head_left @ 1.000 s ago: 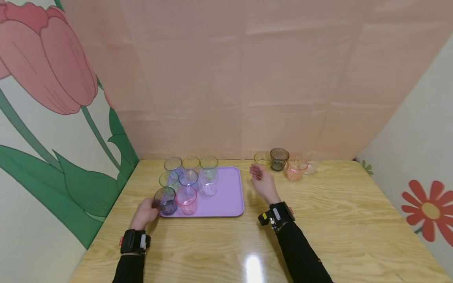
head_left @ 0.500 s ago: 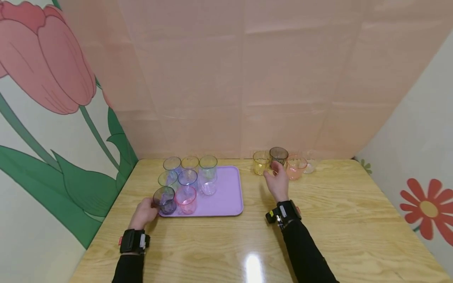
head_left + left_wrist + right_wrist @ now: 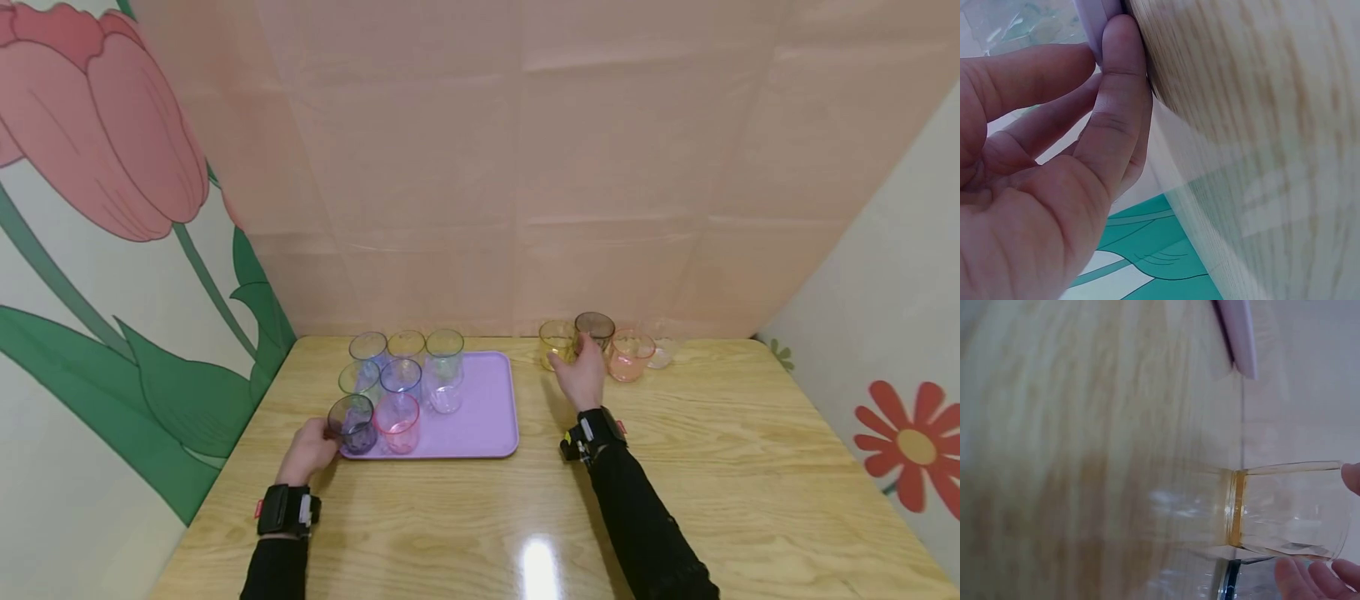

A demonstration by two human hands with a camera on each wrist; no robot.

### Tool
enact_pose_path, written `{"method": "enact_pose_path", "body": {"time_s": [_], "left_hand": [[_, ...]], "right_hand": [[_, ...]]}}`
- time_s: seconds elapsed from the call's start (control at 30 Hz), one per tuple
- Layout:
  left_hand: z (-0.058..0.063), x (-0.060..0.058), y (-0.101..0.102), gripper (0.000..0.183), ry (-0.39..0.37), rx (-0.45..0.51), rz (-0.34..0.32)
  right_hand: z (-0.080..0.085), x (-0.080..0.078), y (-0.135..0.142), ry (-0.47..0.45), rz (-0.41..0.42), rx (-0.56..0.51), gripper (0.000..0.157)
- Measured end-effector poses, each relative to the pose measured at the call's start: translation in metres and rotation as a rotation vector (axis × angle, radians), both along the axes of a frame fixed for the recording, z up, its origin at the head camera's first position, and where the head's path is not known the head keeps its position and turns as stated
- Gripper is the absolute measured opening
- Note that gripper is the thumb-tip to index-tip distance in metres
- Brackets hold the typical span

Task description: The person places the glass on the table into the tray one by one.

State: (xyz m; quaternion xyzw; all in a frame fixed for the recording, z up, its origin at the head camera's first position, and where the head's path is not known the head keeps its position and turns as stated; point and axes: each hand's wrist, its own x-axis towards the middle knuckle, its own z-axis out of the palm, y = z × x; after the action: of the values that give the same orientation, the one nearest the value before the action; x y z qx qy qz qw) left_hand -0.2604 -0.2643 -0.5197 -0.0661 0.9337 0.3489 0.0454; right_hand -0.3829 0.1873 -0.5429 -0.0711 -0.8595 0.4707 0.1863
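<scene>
My left hand [image 3: 309, 452] pinches the near left corner of the lilac tray [image 3: 487, 421]; the left wrist view shows thumb and fingers meeting at the tray's edge [image 3: 1095, 25]. On the tray's left and middle stand several clear coloured glasses, among them a dark purple one [image 3: 352, 425] and a pink one [image 3: 397, 425]. At the back right, my right hand [image 3: 583, 379] holds a yellow glass [image 3: 553, 340] between thumb and fingers. In the right wrist view this glass [image 3: 1291, 512] stands upright on the table, thumb near its rim and fingertips along its other side.
Right beside the yellow glass stand a dark grey glass [image 3: 595, 325], an orange glass [image 3: 632, 357] and a colourless glass [image 3: 662, 354]. A pink cloth backdrop [image 3: 510, 208] rises behind the wooden table [image 3: 420, 525]. Painted walls flank both sides.
My right hand has moved right and forward from beside the tray to the yellow glass, and its thumb and fingers have closed in around it. The left hand stays at the tray corner.
</scene>
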Motion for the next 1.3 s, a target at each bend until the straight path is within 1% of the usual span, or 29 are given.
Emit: {"method": "enact_pose_path", "body": {"time_s": [0.07,0.17,0.37,0.53,0.67,0.77,0.93,1.07,1.23,1.3], "left_hand": [[0.0,0.0,0.0,0.024,-0.001,-0.003,0.002],[0.001,0.001,0.0,0.024,0.001,-0.006,0.004],[0.001,0.002,0.0,0.022,0.008,-0.012,0.006],[0.0,0.001,-0.001,0.021,0.015,-0.018,-0.001],[0.0,0.001,-0.001,0.022,0.007,-0.017,0.002],[0.0,0.001,0.0,0.021,0.003,-0.011,0.004],[0.0,0.0,0.0,0.022,0.006,-0.009,0.002],[0.0,0.001,0.0,0.021,0.01,-0.014,-0.001],[0.0,0.001,0.0,0.023,0.007,-0.021,0.002],[-0.001,0.002,0.0,0.024,0.004,-0.018,0.006]], "right_hand": [[0.001,-0.001,-0.002,-0.014,-0.008,0.027,0.079],[0.004,-0.001,-0.005,-0.03,-0.019,0.035,0.078],[0.003,-0.005,-0.012,-0.035,-0.026,-0.019,0.078],[-0.002,-0.014,-0.014,-0.06,-0.03,-0.05,0.087],[-0.006,-0.022,-0.015,-0.093,-0.026,-0.008,0.096],[-0.005,-0.025,-0.017,-0.113,-0.031,0.018,0.098],[0.0,-0.026,-0.023,-0.134,-0.082,0.03,0.094],[0.0,-0.025,-0.023,-0.157,-0.099,0.024,0.094],[0.001,-0.023,-0.018,-0.197,-0.07,0.006,0.095],[0.001,-0.022,-0.016,-0.205,-0.046,0.009,0.096]]}}
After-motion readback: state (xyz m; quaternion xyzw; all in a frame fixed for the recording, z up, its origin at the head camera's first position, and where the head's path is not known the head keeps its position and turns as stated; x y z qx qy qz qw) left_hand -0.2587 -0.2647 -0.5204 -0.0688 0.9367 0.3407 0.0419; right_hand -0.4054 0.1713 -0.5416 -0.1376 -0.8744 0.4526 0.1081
